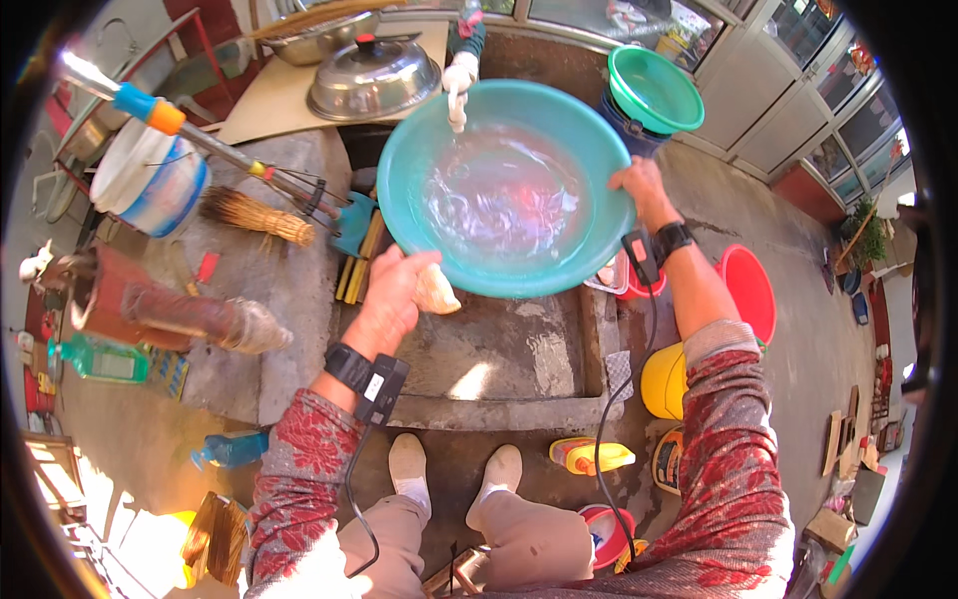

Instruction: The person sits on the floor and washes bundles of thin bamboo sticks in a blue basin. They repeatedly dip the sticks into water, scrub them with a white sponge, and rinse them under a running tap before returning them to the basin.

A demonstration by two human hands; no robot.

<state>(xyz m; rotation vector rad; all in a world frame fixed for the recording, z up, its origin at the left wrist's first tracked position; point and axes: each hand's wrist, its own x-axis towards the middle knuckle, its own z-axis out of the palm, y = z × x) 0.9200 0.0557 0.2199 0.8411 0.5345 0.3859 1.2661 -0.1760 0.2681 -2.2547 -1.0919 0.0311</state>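
A large teal plastic basin [408, 180] with clear, rippling water [509, 202] in it is over the concrete sink trough [479, 412]. My right hand [642, 189] grips the basin's rim at the right. At the near left rim, my left hand [393, 296] holds a pale, rough scrubbing pad [435, 290], possibly loofah. Its fingers lie against or just beside the rim; which one I cannot tell. A white tap [456, 97] reaches over the basin's far edge. Dark straps with small black boxes sit on both wrists.
A steel lid [374, 78] rests on a board at the back left. A straw brush [258, 216] and a long-handled tool [224, 150] occupy the left ledge. Green basins [658, 90] stand at right. Yellow [664, 382] and red [748, 292] buckets flank my right arm.
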